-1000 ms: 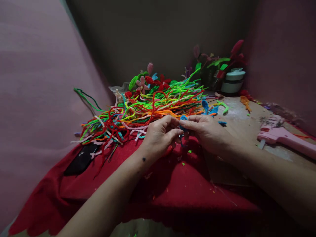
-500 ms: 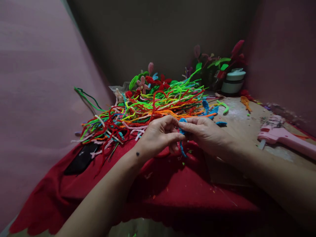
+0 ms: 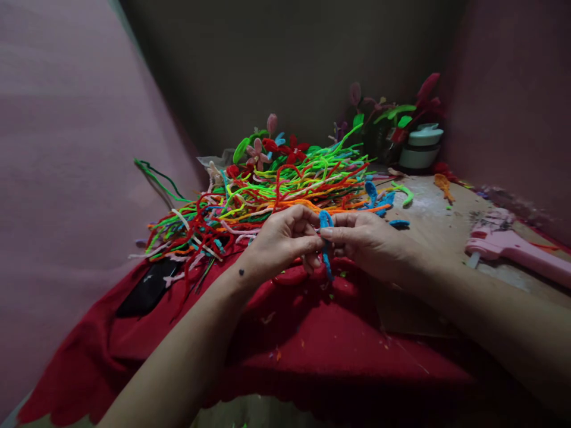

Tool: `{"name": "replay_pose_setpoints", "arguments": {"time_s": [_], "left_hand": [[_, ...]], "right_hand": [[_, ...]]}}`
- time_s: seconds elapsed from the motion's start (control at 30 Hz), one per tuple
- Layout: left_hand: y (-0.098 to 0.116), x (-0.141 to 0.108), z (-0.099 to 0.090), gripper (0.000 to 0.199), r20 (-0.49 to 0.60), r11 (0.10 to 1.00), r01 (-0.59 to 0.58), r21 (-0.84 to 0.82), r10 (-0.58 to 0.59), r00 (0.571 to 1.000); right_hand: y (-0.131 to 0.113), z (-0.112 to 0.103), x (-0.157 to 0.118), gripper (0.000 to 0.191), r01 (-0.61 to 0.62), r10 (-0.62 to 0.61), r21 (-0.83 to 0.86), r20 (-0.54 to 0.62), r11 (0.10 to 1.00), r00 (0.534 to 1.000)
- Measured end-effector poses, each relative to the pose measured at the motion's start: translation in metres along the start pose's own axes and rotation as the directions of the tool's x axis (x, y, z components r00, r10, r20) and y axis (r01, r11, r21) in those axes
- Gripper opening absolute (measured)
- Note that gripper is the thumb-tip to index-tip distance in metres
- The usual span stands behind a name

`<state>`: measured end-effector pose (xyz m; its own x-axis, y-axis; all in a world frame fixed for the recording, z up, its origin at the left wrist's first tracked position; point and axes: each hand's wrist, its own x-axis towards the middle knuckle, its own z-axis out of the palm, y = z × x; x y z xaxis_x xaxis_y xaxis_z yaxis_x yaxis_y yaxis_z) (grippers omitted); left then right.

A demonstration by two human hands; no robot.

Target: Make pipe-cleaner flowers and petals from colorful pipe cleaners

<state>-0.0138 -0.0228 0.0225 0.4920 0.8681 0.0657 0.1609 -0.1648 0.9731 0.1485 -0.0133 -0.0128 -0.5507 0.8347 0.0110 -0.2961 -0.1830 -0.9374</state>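
- right hand point(image 3: 375, 242) pinches a looped, fuzzy blue strip point(image 3: 323, 220) between closed fingers point(image 3: 342, 233) above red cloth point(image 3: 312, 342); slack could drop it.
- left hand point(image 3: 283, 238) curls its fingers beside the strip, hold unclear; tugging could warp it.

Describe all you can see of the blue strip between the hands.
The blue strip looks fuzzy, like pipe cleaner. Its upper part forms a narrow, upright loop; a tail hangs below. It is held up in front of the red cloth. The right hand pinches it; the left hand is close against its other side, its grip unclear.
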Motion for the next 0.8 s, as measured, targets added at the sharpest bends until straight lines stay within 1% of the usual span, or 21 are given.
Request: {"name": "replay_pose_setpoints", "arguments": {"time_s": [0.1, 0.2, 0.27, 0.33, 0.47, 0.53, 0.6, 0.67, 0.73, 0.8], "left_hand": [[-0.002, 0.001, 0.002, 0.023, -0.057, 1.000, -0.014, -0.027, 0.013, 0.998], [-0.004, 0.002, 0.004, 0.025, -0.120, 0.999, -0.040, -0.011, 0.038, 0.992], [-0.004, 0.001, 0.005, 0.024, -0.120, 0.999, -0.042, 0.016, 0.044, 0.992], [-0.003, 0.001, 0.005, 0.025, -0.096, 0.999, -0.026, 0.028, 0.029, 0.995], [-0.002, 0.000, 0.001, 0.025, -0.031, 0.999, 0.025, 0.035, -0.024, 0.999], [-0.004, 0.000, -0.001, 0.025, -0.019, 0.999, 0.035, 0.022, -0.034, 0.999], [-0.006, 0.000, -0.002, 0.025, -0.059, 0.999, 0.029, -0.024, -0.030, 0.998], [-0.009, 0.001, -0.003, 0.022, -0.115, 0.998, 0.023, -0.061, -0.030, 0.993], [-0.011, 0.001, -0.003, 0.019, -0.155, 0.998, 0.026, -0.058, -0.035, 0.987], [-0.011, 0.002, -0.002, 0.020, -0.190, 1.000, 0.026, -0.017, -0.029, 0.981]], "right_hand": [[-0.002, 0.003, -0.001, 0.014, -0.006, 0.011, 0.121, -0.049, 0.993, 0.999], [-0.003, 0.005, 0.000, 0.013, -0.020, 0.038, 0.194, -0.091, 0.981, 0.995], [-0.002, 0.004, 0.001, 0.012, -0.020, 0.041, 0.213, -0.096, 0.977, 0.994], [-0.001, 0.004, 0.001, 0.013, -0.011, 0.031, 0.205, -0.094, 0.979, 0.995], [0.000, 0.002, 0.001, 0.015, -0.002, 0.013, 0.104, -0.105, 0.995, 0.994], [0.000, 0.002, 0.000, 0.016, -0.014, 0.019, 0.036, -0.134, 0.999, 0.991], [-0.001, 0.002, -0.001, 0.015, -0.022, 0.018, -0.026, -0.161, 0.999, 0.987], [-0.001, 0.003, -0.001, 0.012, -0.006, -0.011, -0.098, -0.175, 0.995, 0.984], [0.000, 0.002, -0.001, 0.011, 0.009, -0.041, -0.178, -0.176, 0.984, 0.984], [0.000, 0.002, -0.001, 0.012, -0.006, -0.041, -0.254, -0.179, 0.967, 0.983]]}}
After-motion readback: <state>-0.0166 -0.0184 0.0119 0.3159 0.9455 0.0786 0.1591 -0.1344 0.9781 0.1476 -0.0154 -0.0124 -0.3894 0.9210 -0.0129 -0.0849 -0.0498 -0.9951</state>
